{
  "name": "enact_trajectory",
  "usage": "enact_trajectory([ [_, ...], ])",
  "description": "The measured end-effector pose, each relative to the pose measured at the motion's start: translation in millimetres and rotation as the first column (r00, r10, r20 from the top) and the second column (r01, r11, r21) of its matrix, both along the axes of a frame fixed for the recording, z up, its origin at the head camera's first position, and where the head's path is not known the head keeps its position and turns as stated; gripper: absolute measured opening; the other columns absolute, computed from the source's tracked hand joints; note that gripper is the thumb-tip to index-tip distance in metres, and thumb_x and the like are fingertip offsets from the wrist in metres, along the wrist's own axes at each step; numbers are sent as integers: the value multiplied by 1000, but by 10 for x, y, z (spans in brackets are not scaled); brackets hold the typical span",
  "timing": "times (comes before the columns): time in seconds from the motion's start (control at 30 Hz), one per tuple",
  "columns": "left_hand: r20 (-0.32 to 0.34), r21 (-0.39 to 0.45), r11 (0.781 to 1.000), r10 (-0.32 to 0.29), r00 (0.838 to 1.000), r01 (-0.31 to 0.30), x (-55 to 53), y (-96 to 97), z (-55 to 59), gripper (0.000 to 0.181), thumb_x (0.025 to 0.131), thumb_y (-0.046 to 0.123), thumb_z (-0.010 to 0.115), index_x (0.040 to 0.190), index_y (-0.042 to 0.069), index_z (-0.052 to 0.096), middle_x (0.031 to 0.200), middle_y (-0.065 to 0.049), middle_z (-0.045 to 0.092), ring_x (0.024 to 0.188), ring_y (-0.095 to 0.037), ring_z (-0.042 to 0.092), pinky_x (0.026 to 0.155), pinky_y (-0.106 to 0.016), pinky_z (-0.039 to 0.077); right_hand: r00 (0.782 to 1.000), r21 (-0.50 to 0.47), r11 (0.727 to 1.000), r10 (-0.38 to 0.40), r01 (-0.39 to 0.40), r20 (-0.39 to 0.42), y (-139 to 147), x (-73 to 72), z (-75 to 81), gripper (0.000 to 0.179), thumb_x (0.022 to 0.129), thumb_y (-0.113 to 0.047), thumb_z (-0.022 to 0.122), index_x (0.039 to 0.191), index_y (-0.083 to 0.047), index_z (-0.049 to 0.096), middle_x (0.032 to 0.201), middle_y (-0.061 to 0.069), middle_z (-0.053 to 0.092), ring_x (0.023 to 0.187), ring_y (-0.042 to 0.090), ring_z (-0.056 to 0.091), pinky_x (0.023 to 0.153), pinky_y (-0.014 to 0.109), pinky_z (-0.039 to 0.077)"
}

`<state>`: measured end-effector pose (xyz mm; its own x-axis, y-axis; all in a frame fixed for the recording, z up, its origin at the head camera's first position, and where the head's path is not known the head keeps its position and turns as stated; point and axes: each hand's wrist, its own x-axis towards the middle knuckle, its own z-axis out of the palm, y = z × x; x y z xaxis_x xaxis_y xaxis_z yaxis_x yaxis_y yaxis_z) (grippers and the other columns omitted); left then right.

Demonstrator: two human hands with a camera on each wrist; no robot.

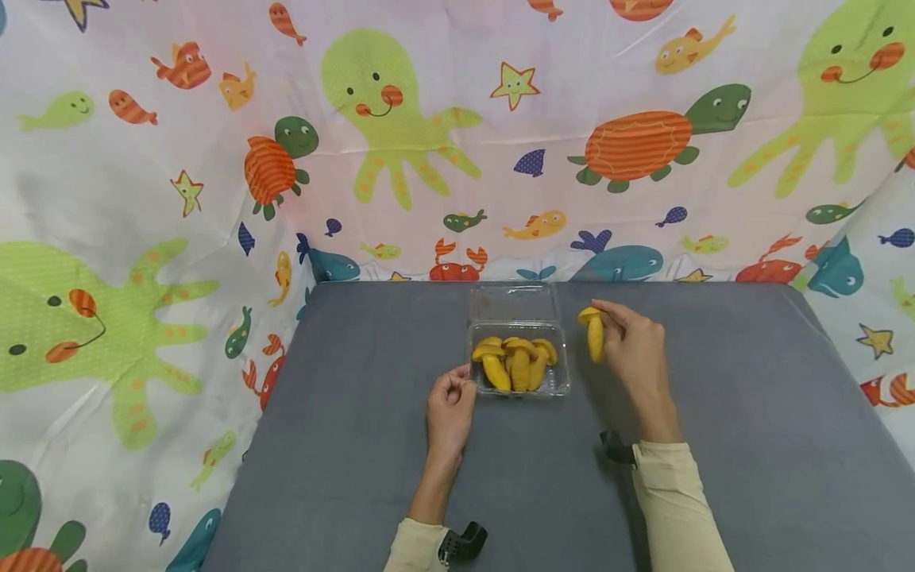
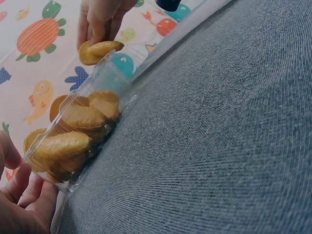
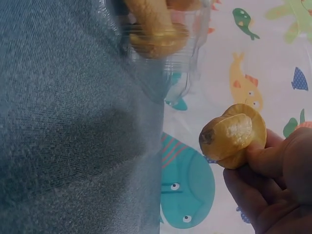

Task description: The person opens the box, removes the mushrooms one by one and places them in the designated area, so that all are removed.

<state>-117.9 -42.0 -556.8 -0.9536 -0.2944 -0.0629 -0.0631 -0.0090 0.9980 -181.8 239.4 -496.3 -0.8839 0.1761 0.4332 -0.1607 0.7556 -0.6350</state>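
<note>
A clear plastic clamshell box (image 1: 557,391) stands on the grey cloth with its lid (image 1: 513,302) folded back. Several yellow mushrooms (image 1: 520,369) with brownish caps lie inside it. My left hand (image 1: 452,409) pinches the box's left front corner, seen also at the lower left of the left wrist view. To the right of the box, my right hand (image 1: 638,353) holds one yellow mushroom (image 1: 596,335) above the table, cap up and stem down. In the right wrist view, thumb and fingers pinch that mushroom (image 3: 229,136) by its cap side; the stem's dark end faces the camera.
Grey cloth (image 1: 357,413) covers the table. A white curtain (image 1: 443,95) printed with sea animals hangs behind and along both sides. Each wrist carries a dark strapped camera, such as the left wrist camera (image 1: 468,542).
</note>
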Motion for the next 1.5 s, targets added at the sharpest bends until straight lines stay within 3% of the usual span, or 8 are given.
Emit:
enact_trajectory([
  [0.17,0,-17,1000,12,1000,-12,4,17,48,13,96,-3,61,84,-3,56,131,-20,68,125,-37,64,98,-41,50,999,22,999,24,-25,41,-3,-36,-5,29,102,0,65,126,-9,78,110,18,79,62,25,55,53,30,42],
  [0.47,-51,-37,999,30,998,-32,26,-1,-34,15,95,4,67,83,5,59,126,-4,72,113,-23,66,85,-29,48,993,68,996,42,-50,112,-20,-109,-94,27,104,-3,63,126,-8,77,113,19,78,64,28,56,56,37,43],
  [0.63,-36,-45,998,34,999,-35,14,1,-50,14,94,2,66,83,4,59,126,-6,72,115,-25,67,88,-31,49,987,85,994,58,-71,147,-19,-139,-147,26,105,-4,62,126,-7,77,114,21,77,66,28,56,59,40,44],
  [0.83,-59,-49,999,2,998,-5,8,-29,-56,14,94,3,67,83,5,59,126,-6,72,120,-24,67,91,-30,51,982,104,990,72,-91,175,-41,-184,-166,25,104,-2,62,125,-5,76,116,22,76,81,35,68,73,54,54],
  [0.97,-59,-46,999,-17,998,14,16,-49,-58,13,94,5,66,83,6,59,126,-5,72,120,-24,66,92,-28,51,978,120,989,68,-92,197,-42,-224,-221,26,105,-3,62,126,-5,76,117,22,76,93,43,73,81,61,55],
  [1.5,-50,-18,999,-36,998,35,6,-69,-60,13,95,6,65,84,6,59,129,-9,71,123,-26,66,92,-28,51,955,172,975,88,-141,283,-31,-258,-326,27,107,-7,58,129,-3,73,118,25,75,90,40,70,81,59,54],
])
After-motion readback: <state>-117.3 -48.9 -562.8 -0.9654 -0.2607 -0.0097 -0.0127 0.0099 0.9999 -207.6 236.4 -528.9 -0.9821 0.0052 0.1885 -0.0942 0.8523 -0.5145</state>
